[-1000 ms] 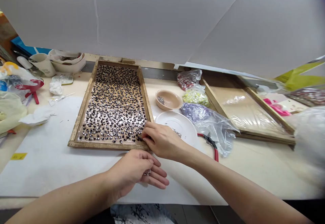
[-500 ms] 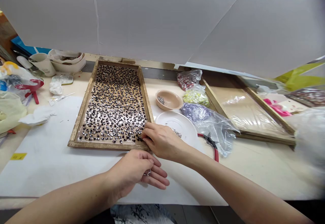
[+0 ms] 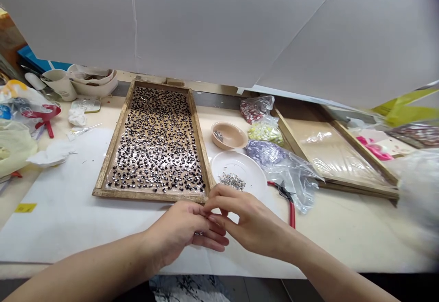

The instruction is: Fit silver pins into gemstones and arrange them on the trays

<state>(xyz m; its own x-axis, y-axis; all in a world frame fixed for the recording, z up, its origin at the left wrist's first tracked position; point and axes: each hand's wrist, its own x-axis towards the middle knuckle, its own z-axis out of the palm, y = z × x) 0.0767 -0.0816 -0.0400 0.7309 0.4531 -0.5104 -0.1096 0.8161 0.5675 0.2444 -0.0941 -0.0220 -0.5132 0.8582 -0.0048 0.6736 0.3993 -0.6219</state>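
Observation:
My left hand (image 3: 187, 229) lies palm up in front of the tray, with its fingers stretched out. A small silvery bit shows by its fingers; whether it is a ring or a loose piece I cannot tell. Over that palm, my right hand (image 3: 252, 222) has thumb and forefinger pinched together, and anything between them is too small to make out. Beyond both hands lies a wooden-framed tray (image 3: 207, 174), its clear-film base dotted with many small shiny black pieces (image 3: 157, 151). A white plate (image 3: 252, 167) right of the tray carries a heap of tiny silvery pieces (image 3: 233, 181).
Behind the plate stands a peach bowl (image 3: 236, 135) with silvery bits. To the right are red-handled pliers (image 3: 291, 201), a bag of purple pieces (image 3: 267, 152), a yellow bag (image 3: 265, 130) and a film-covered wooden frame (image 3: 315, 142). Crumpled tissue (image 3: 51, 153) lies left. A white panel (image 3: 206, 28) overhangs the back.
My right hand has drawn back from the tray's near right corner and down to my left palm, uncovering the heap on the plate. My left hand has hardly moved.

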